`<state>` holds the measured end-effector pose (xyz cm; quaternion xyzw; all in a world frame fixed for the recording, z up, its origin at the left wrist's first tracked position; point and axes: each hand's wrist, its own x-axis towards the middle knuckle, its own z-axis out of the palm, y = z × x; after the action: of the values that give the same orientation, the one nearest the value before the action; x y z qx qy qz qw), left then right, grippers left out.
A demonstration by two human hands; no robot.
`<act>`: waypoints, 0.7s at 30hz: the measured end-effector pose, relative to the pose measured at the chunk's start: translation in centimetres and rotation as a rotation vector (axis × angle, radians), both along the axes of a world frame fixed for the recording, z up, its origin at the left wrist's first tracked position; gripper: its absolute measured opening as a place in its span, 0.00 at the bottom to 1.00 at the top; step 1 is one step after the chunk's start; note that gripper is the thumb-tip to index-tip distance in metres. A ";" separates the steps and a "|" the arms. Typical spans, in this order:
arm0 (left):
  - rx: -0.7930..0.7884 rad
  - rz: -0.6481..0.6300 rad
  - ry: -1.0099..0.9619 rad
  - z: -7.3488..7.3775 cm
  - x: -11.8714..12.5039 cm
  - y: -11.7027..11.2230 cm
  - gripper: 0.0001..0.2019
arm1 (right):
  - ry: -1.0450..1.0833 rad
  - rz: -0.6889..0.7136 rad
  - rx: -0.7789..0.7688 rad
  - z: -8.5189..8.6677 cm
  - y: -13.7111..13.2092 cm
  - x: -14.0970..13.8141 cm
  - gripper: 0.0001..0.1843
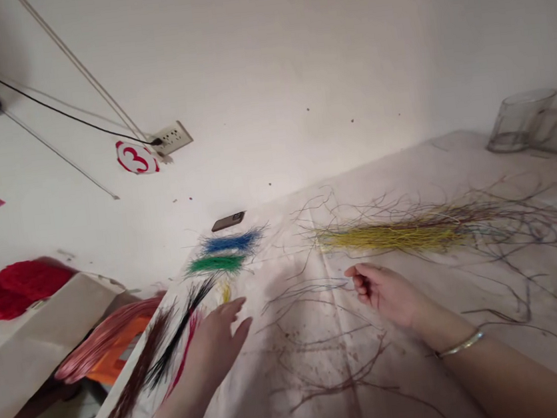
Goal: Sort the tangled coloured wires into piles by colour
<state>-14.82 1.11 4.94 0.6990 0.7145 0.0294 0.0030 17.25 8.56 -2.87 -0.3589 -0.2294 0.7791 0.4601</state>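
My left hand (218,340) is low over the left of the table, thumb and fingers apart. A small bunch of yellow wires (225,291) lies just beyond its fingertips, and a pink-red bundle (187,347) is partly hidden beside it. My right hand (386,291) has its fingers curled in a pinch. Thin bluish and brown wires (312,287) reach toward those fingertips; whether they are gripped I cannot make out. Behind that hand lies a big bundle of yellow wires (392,236), tangled with dark strands at its right end.
Blue (232,242), green (217,263), black (179,334) and brown (137,379) wire bundles lie at the left. A phone (228,221) and a glass mug (520,121) are near the wall. Loose curved wires (349,385) are scattered in front. Copper-pink strands (106,336) rest on an orange stool (110,366).
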 end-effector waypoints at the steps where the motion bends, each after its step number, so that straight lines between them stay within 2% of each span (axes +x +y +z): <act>1: -0.013 -0.073 -0.044 0.0 1.7 0.6 0.19 | -0.003 -0.001 0.003 0.0 0.0 0.0 0.10; 3: -0.002 -0.238 -0.070 -0.5 5.1 1.8 0.19 | -0.006 0.001 0.007 0.0 0.0 0.0 0.10; 4: 0.007 -0.302 -0.065 -1.1 6.6 2.3 0.22 | -0.006 0.003 0.010 -0.1 0.0 0.0 0.10; 6: -0.033 -0.367 -0.048 -2.4 9.0 3.0 0.30 | -0.007 0.005 0.020 -0.1 0.0 0.1 0.10; 8: -0.095 -0.380 -0.030 -3.6 10.3 3.3 0.34 | -0.003 0.003 0.029 -0.1 0.0 0.1 0.10; 11: -0.115 -0.405 -0.014 -4.9 10.5 3.4 0.32 | 0.008 0.004 0.037 0.0 0.2 0.0 0.11; 14: -0.033 -0.408 0.000 -5.5 9.7 3.8 0.29 | 0.016 0.014 0.017 0.0 0.4 0.0 0.11; 18: 0.059 -0.393 0.010 -5.8 8.8 5.6 0.33 | 0.024 -0.006 -0.011 0.1 0.6 0.0 0.11; 21: 0.072 -0.438 -0.007 -6.0 8.6 7.2 0.27 | 0.025 -0.021 -0.014 0.1 0.6 0.1 0.12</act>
<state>-6.20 8.29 -1.04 0.8372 0.5439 0.0558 -0.0133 17.35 9.11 -2.76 -0.3545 -0.2143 0.7801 0.4688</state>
